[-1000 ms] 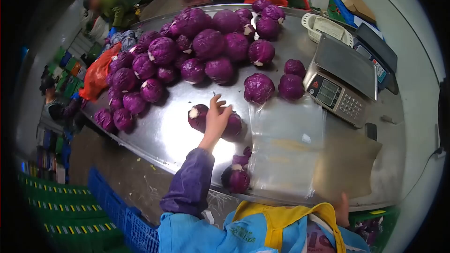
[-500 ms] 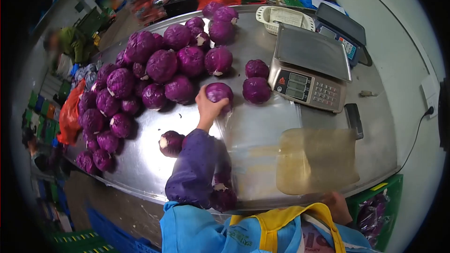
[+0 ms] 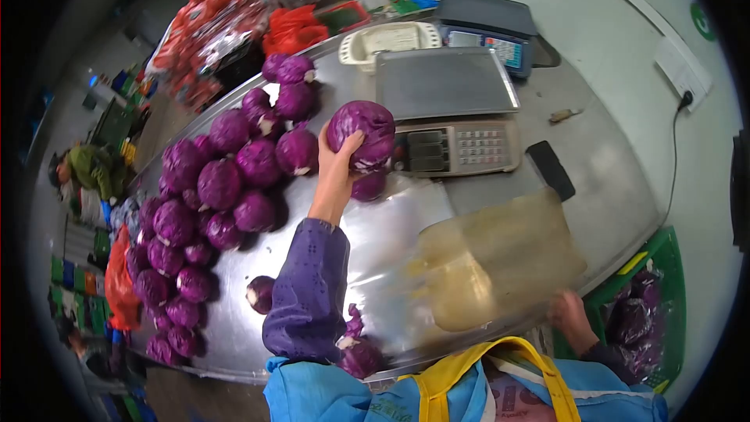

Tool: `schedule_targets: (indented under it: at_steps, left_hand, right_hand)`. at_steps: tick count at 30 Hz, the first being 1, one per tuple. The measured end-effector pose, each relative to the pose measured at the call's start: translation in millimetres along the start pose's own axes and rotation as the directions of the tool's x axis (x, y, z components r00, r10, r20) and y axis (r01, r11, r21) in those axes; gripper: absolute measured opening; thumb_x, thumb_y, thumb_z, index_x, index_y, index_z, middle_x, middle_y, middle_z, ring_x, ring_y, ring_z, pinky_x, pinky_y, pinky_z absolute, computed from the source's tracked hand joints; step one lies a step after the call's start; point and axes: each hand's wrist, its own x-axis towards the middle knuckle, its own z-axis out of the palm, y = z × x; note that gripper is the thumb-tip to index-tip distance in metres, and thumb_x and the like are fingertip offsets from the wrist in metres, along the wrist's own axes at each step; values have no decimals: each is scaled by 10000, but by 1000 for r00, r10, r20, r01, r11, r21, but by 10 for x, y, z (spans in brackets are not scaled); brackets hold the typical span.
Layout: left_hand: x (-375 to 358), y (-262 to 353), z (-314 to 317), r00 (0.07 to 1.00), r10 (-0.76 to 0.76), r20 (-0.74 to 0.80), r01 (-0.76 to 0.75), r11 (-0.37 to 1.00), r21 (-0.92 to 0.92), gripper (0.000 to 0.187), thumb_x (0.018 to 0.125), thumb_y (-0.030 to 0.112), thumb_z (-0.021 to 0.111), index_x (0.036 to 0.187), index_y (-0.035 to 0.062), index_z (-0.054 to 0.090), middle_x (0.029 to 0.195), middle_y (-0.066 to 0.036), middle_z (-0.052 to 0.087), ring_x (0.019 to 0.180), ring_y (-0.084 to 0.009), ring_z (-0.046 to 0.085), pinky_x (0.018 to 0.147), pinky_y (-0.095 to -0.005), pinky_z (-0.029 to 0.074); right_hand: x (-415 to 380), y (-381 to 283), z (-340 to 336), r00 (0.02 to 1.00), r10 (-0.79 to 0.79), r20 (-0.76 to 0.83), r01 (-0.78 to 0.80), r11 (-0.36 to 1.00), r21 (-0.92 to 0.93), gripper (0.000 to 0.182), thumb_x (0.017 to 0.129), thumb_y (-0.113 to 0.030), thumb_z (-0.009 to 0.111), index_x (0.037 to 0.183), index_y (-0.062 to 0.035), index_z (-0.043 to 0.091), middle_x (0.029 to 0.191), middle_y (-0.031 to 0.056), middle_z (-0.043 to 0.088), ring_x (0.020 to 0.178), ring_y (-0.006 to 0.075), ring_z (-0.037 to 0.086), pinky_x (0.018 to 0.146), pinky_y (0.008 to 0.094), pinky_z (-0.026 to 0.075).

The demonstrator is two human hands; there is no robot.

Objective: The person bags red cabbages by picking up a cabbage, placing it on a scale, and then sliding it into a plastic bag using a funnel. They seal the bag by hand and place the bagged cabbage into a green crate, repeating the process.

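Observation:
My left hand is closed around a red cabbage, lifted in front of the scale and partly covering its display. Just below it, another red cabbage rests on the metal table. My right hand is at the table's near right edge, close to the corner of a yellowish translucent sheet; blur hides what its fingers are doing. A single cabbage lies left of my left sleeve, and one more sits at the near edge.
A large group of red cabbages covers the table's left side. Behind the scale stand a white basket and a second, dark scale. A black phone lies at right. A green crate with bagged cabbages is at lower right.
My left hand has carried the cabbage up and away from me, toward the scale. My right hand shows more fully at the lower right. The whole view has turned and shifted.

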Motion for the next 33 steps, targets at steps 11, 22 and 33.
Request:
schedule_targets:
  at_steps: [11,22,33]
  left_hand:
    - [984,-354,1046,882,429,195,-391,437,810,904,544,335,755,1304,77,338,1238,-208,352,1097,-371,464,937,-403,397]
    - [1289,-309,1083,915,180,361,-397,241,886,934,569,463,762,1322,92,352,1328,-285,286,1142,-443,427,967,-453,360]
    - [1295,-228,1068,908,300,293,-390,348,852,1038,565,514,765,1371,109,251,1367,-293,188,1228,-473,298,998,-475,314]
  right_hand:
    - [13,-37,-400,926,-327,-188,325,945,-45,400,926,-274,430,1288,-146,315,1076,67,449,733,132,535,587,268,443]
    - [260,-218,-435,918,-325,-225,326,945,-34,287,918,-229,428,1189,-134,413,1028,39,477,643,98,519,517,227,424]
    - [593,-453,-655,736,-636,-231,509,745,-431,351,889,-143,454,1229,-75,404,1084,35,480,710,76,445,560,217,395]
